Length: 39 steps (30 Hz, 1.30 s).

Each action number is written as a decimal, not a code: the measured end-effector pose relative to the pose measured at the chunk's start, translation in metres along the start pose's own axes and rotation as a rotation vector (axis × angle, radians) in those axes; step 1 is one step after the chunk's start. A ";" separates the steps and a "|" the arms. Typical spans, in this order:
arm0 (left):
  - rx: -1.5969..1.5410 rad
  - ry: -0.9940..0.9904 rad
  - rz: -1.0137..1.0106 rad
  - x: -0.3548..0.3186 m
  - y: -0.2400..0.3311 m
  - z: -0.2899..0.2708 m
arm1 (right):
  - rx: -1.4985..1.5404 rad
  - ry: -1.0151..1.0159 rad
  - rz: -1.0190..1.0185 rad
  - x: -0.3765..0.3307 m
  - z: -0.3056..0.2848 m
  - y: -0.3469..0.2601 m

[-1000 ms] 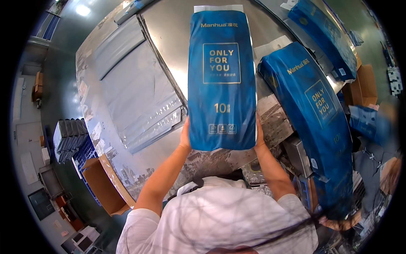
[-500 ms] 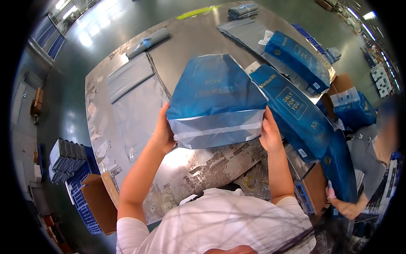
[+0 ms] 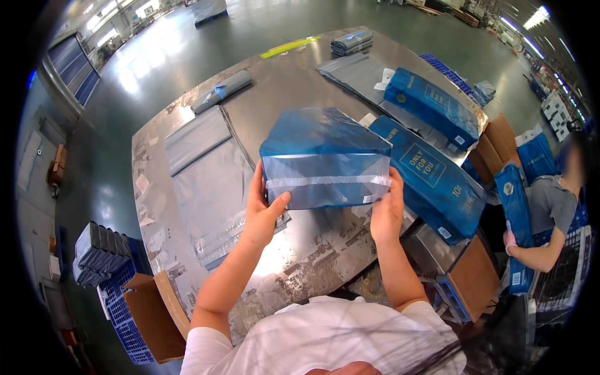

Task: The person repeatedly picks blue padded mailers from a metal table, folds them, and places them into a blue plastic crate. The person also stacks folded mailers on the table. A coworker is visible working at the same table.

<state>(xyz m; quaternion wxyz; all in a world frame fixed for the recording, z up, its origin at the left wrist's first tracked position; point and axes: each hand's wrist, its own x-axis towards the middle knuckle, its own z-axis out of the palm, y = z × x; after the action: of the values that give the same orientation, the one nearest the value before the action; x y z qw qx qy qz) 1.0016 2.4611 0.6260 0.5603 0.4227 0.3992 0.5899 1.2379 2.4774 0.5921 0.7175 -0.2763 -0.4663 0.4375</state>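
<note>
Between my two hands I hold a blue plastic-wrapped pack [image 3: 325, 134] above the metal table, its taped, folded end turned toward me. My left hand [image 3: 261, 209] grips the left side, thumb laid on the near end. At the right edge my right hand [image 3: 389, 209] presses in, its fingers partly hidden by the pack. A blue printed pack [image 3: 431, 178] lies on the table just right of it, and another blue pack [image 3: 431, 106] lies farther back. Left of my left hand are flat grey plastic bags [image 3: 209, 181] in a stack.
A rolled grey bundle [image 3: 222, 90] and folded grey bags [image 3: 351, 41] lie at the table's [image 3: 275, 87] far side. Cardboard boxes stand at left [image 3: 153, 319] and right [image 3: 494, 147]. A co-worker [image 3: 550, 209] at the right holds a tall blue pack [image 3: 514, 219].
The pack in my hands has tipped, showing more of its taped end and less of its top. My left thumb has come onto that end. The co-worker's pack is now more upright.
</note>
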 end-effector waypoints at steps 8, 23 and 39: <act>0.385 0.047 0.195 0.005 -0.014 0.003 | 0.106 0.102 0.051 0.007 0.010 -0.009; 1.380 0.166 1.338 0.006 -0.002 0.022 | 0.288 -0.010 0.113 -0.006 0.029 -0.005; -0.365 0.420 -0.640 0.042 -0.040 -0.070 | 0.382 -0.058 0.260 -0.053 -0.011 0.020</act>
<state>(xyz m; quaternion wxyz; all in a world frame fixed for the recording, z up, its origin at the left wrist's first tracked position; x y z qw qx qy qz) 0.9474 2.5049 0.5681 0.6874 0.0419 0.5048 0.5205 1.2311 2.4402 0.5483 0.6804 -0.1804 -0.3560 0.6146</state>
